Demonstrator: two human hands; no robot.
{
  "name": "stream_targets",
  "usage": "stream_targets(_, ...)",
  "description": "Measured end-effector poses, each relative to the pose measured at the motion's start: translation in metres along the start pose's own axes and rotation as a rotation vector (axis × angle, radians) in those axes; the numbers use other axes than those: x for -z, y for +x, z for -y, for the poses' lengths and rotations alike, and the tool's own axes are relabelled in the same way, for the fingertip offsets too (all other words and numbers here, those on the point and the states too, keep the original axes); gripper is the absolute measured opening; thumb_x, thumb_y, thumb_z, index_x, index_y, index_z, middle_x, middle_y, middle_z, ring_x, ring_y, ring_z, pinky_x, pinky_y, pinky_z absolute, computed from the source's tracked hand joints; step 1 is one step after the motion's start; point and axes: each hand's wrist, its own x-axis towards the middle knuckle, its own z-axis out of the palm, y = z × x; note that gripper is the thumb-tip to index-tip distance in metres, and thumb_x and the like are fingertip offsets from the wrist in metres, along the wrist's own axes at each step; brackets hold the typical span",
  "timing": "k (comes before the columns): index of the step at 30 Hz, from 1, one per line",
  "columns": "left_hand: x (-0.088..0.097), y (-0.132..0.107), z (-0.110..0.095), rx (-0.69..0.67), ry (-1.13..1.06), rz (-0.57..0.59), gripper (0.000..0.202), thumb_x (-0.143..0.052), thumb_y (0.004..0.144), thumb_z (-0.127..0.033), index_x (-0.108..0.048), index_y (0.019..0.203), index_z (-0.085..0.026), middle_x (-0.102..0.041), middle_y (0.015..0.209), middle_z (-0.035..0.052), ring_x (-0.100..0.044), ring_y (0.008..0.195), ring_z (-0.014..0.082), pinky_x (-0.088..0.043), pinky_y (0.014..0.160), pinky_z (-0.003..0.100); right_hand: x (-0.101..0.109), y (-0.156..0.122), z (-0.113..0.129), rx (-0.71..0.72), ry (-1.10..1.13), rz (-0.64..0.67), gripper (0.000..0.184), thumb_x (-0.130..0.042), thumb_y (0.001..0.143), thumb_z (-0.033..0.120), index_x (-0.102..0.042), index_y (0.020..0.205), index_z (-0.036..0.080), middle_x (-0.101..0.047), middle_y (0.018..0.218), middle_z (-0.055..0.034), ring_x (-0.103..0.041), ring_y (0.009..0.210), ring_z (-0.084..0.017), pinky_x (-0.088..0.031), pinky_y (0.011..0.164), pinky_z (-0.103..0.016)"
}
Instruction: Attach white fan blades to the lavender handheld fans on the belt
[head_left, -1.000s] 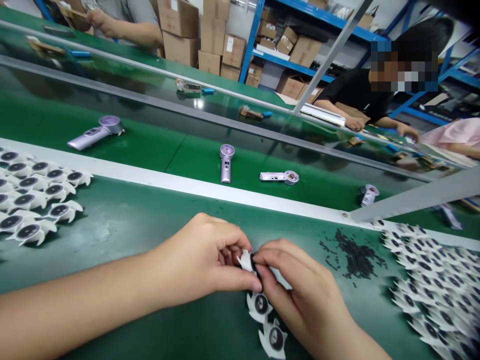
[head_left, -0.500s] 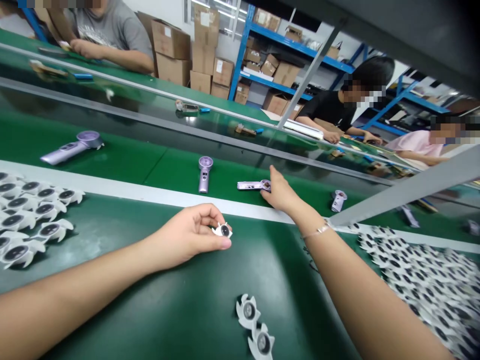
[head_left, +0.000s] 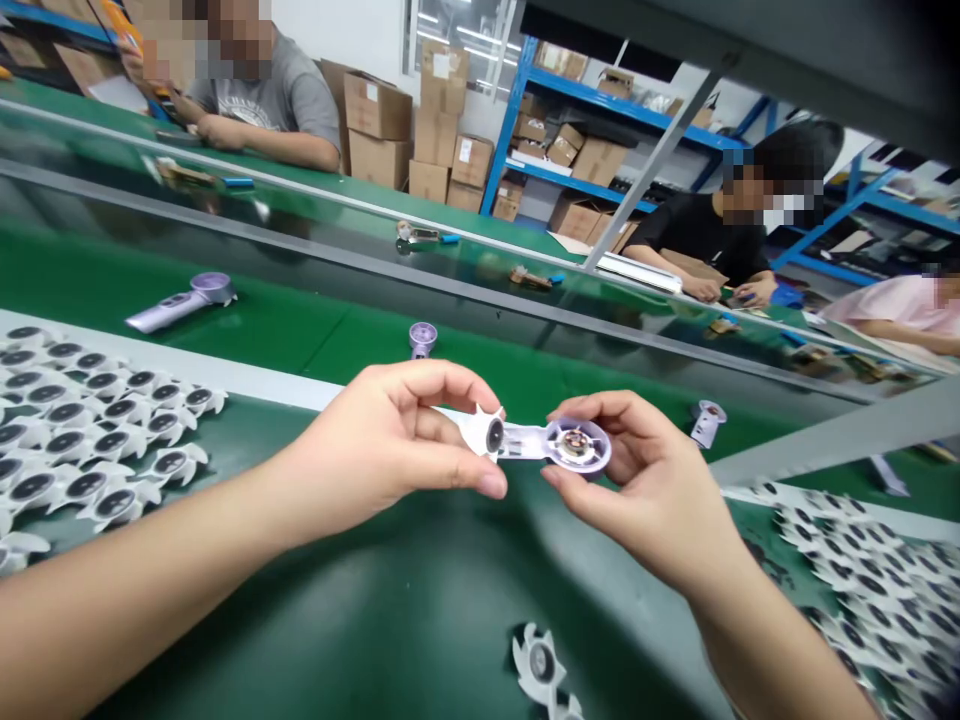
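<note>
My left hand (head_left: pixel 390 435) pinches a white fan impeller (head_left: pixel 484 432) with a dark round hub between thumb and fingers. My right hand (head_left: pixel 645 480) holds the round lilac head (head_left: pixel 577 447) of a handheld fan by its rim. The fan's pale handle (head_left: pixel 525 441) runs left from that head, and its end lies behind the impeller. Both hands are raised above the green mat (head_left: pixel 300 620). Several loose impellers (head_left: pixel 90 430) lie in a group to my left, more (head_left: pixel 855 560) crowd the right, and one (head_left: pixel 540 665) lies below my hands.
A green conveyor belt (head_left: pixel 300 320) behind a white rail carries lilac fans (head_left: pixel 180 305). Across it, co-workers (head_left: pixel 697 230) handle small parts at a further belt. A grey strut (head_left: pixel 832 440) crosses at the right. Cardboard boxes (head_left: pixel 375 130) and blue shelving (head_left: pixel 585 120) stand behind.
My right hand has lifted the lilac fan off the belt and brought it over the mat. My left hand moved the impeller right, up against the handle's end.
</note>
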Motion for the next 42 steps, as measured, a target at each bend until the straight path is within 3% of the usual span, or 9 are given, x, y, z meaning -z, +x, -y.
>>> stream_targets(5, 0.000, -0.004, -0.005, -0.046, 0.067, -0.011, 0.040, -0.090, 0.061, -0.016, -0.066, 0.092, -0.019, -0.075, 0.069, -0.0010, -0.072, 0.063, 0.0146, -0.058, 0.061, 0.019, -0.008, -0.007, 0.015, -0.063, 0.045, 0.081, 0.042, -0.082, 0.068, 0.017, -0.058, 0.102, 0.023, -0.073, 0.094, -0.0019, -0.072, 0.081, -0.015, -0.060, 0.069, -0.020)
stream_targets(9, -0.004, -0.004, 0.002, -0.113, 0.138, -0.004, 0.038, -0.090, 0.061, -0.018, -0.069, 0.093, -0.019, -0.074, 0.073, -0.0004, -0.073, 0.068, 0.0180, -0.062, 0.067, 0.025, -0.016, -0.012, 0.023, -0.011, 0.133, 0.133, 0.040, -0.081, 0.070, 0.013, -0.062, 0.103, 0.026, -0.074, 0.100, 0.0020, -0.073, 0.089, -0.013, -0.060, 0.076, -0.016)
stream_targets(13, -0.008, -0.004, 0.005, -0.270, 0.261, -0.049, 0.032, -0.089, 0.060, -0.014, -0.072, 0.088, -0.018, -0.066, 0.098, -0.0006, -0.072, 0.061, 0.0126, -0.062, 0.060, 0.019, -0.021, -0.013, 0.028, 0.023, 0.172, 0.121, 0.041, -0.079, 0.071, 0.009, -0.064, 0.106, 0.026, -0.075, 0.103, 0.0032, -0.073, 0.089, -0.012, -0.060, 0.078, -0.015)
stream_targets(16, -0.009, -0.005, 0.005, -0.324, 0.323, -0.071, 0.031, -0.088, 0.061, -0.013, -0.073, 0.087, -0.018, -0.062, 0.093, -0.0023, -0.072, 0.060, 0.0115, -0.061, 0.058, 0.016, -0.021, -0.014, 0.026, 0.035, 0.148, 0.108, 0.041, -0.079, 0.071, 0.010, -0.065, 0.107, 0.024, -0.075, 0.105, 0.0012, -0.074, 0.090, -0.014, -0.062, 0.076, -0.017)
stream_targets(20, -0.009, -0.005, 0.008, -0.319, 0.387, -0.076, 0.033, -0.090, 0.058, -0.014, -0.075, 0.087, -0.017, -0.064, 0.089, -0.0009, -0.071, 0.059, 0.0118, -0.061, 0.059, 0.018, -0.019, -0.015, 0.022, 0.106, -0.008, 0.099, 0.044, -0.078, 0.071, 0.010, -0.066, 0.111, 0.023, -0.074, 0.110, -0.0018, -0.073, 0.092, -0.018, -0.063, 0.075, -0.022)
stream_targets(29, -0.008, -0.006, 0.012, -0.131, 0.312, -0.134, 0.038, -0.094, 0.050, -0.025, -0.079, 0.085, -0.022, -0.069, 0.075, -0.0020, -0.068, 0.059, 0.0139, -0.056, 0.055, 0.020, -0.020, -0.018, 0.025, 0.393, -0.500, 0.071, 0.044, -0.077, 0.077, 0.021, -0.064, 0.119, 0.027, -0.073, 0.112, -0.0033, -0.071, 0.097, -0.025, -0.062, 0.082, -0.035)
stream_targets(32, -0.012, -0.011, 0.015, -0.133, 0.302, -0.110, 0.035, -0.090, 0.060, -0.026, -0.079, 0.094, -0.026, -0.073, 0.075, -0.0031, -0.069, 0.063, 0.0141, -0.056, 0.058, 0.019, -0.021, -0.024, 0.023, 0.438, -0.588, 0.015, 0.046, -0.073, 0.082, 0.024, -0.059, 0.126, 0.025, -0.072, 0.114, -0.0068, -0.071, 0.097, -0.026, -0.063, 0.079, -0.035)
stream_targets(35, -0.020, -0.016, 0.018, -0.150, 0.273, -0.051, 0.034, -0.083, 0.072, -0.028, -0.075, 0.105, -0.030, -0.076, 0.090, -0.0035, -0.073, 0.078, 0.0178, -0.061, 0.074, 0.024, -0.021, -0.028, 0.022, 0.496, -0.687, -0.050, 0.045, -0.067, 0.086, 0.026, -0.055, 0.129, 0.021, -0.071, 0.114, -0.0115, -0.070, 0.098, -0.028, -0.063, 0.077, -0.037)
stream_targets(42, -0.032, -0.025, 0.025, -0.239, 0.484, -0.145, 0.033, -0.072, 0.085, -0.030, -0.069, 0.117, -0.037, -0.074, 0.106, -0.0077, -0.072, 0.090, 0.0150, -0.058, 0.083, 0.022, -0.029, -0.032, 0.017, 0.541, -0.845, -0.071, 0.042, -0.055, 0.093, 0.026, -0.051, 0.133, 0.012, -0.068, 0.116, -0.0212, -0.068, 0.101, -0.034, -0.062, 0.075, -0.044)
